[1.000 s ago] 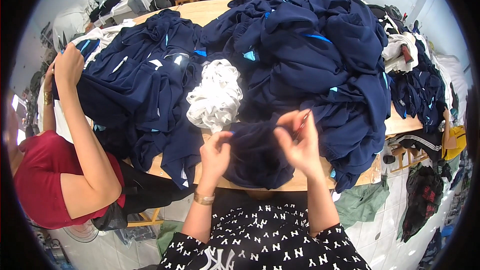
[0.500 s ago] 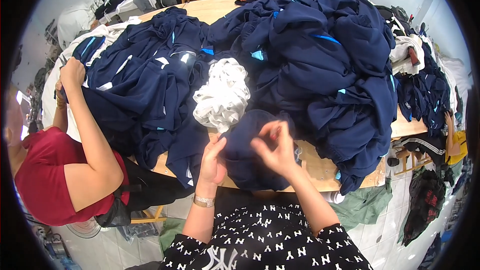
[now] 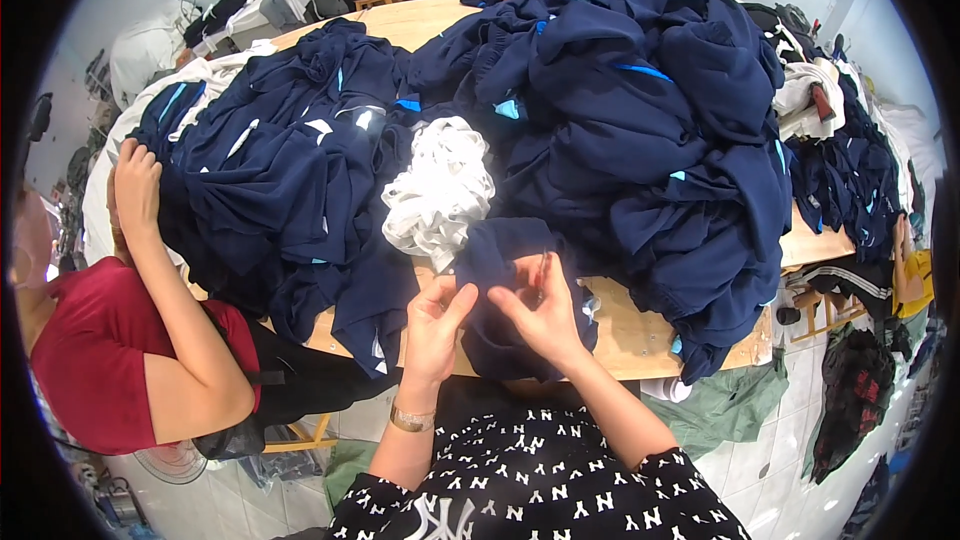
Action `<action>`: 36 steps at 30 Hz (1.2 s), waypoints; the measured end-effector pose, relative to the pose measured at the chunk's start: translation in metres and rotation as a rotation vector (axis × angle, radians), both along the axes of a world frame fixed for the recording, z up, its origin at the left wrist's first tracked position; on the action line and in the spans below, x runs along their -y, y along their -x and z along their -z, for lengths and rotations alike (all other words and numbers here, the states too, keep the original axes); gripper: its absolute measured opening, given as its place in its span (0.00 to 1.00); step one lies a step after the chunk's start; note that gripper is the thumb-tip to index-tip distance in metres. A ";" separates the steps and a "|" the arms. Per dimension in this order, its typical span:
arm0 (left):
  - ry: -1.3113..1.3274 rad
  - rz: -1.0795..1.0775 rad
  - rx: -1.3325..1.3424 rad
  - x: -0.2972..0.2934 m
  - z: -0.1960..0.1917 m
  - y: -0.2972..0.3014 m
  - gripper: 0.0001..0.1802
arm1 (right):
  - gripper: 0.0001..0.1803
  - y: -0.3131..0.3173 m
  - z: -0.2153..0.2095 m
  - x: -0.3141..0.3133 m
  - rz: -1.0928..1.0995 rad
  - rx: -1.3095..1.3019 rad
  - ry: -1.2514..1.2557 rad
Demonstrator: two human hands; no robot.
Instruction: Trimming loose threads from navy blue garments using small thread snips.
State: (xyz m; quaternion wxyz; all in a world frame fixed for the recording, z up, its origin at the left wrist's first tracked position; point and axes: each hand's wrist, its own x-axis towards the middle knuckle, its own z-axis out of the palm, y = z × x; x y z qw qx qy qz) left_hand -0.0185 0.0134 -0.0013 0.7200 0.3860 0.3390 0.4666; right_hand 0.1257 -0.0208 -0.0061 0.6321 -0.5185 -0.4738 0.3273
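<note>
Cloth (image 3: 492,255), dark blue, bunched at the near edge of the table (image 3: 635,335), right between the two hands! Left hand (image 3: 436,325) pinches its left side, thumb against fingers; right hand (image 3: 548,320) has a small reddish tool (image 3: 543,270) in its curled fingers, kind too small to tell. Just beyond sits a heap of white strips (image 3: 440,195), with a big navy clothes pile (image 3: 650,140) to the right.

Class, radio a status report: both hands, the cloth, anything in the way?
Left hand at left edge of navy cloth, grip unclear. Right hand at cloth, holding small red item. White bundle just beyond left hand, not between hands.
</note>
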 end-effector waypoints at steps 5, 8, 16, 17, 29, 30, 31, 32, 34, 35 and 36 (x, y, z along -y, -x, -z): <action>0.076 -0.050 0.270 -0.007 -0.007 0.009 0.03 | 0.17 -0.019 0.005 -0.010 0.088 -0.289 -0.046; 0.099 -0.046 0.329 -0.011 -0.007 0.014 0.07 | 0.16 -0.042 0.017 -0.007 0.186 -0.422 -0.059; 0.418 0.073 0.497 -0.021 0.025 0.020 0.15 | 0.16 -0.034 0.024 0.001 0.185 -0.315 -0.016; 0.490 0.115 0.536 -0.023 0.028 0.020 0.17 | 0.16 -0.033 0.027 0.000 0.180 -0.301 -0.023; 0.495 0.115 0.478 -0.020 0.028 0.019 0.19 | 0.18 -0.005 0.017 0.021 -0.142 0.198 -0.097; 0.495 0.115 0.411 -0.019 0.028 0.020 0.18 | 0.14 -0.005 0.010 0.020 -0.101 0.218 -0.094; 0.485 0.109 0.387 -0.018 0.026 0.018 0.17 | 0.12 -0.004 0.010 0.014 -0.075 0.149 -0.097; 0.486 0.110 0.387 -0.017 0.023 0.017 0.17 | 0.11 -0.003 0.008 0.009 -0.049 0.080 -0.101; 0.282 0.123 0.293 -0.013 0.013 0.012 0.15 | 0.15 -0.003 -0.005 0.005 -0.075 0.069 -0.073; 0.282 0.124 0.294 -0.012 0.013 0.010 0.15 | 0.15 -0.002 -0.011 0.004 -0.060 0.113 -0.070; 0.204 0.094 0.226 -0.011 0.013 0.009 0.13 | 0.13 0.001 -0.015 0.002 -0.066 0.100 -0.078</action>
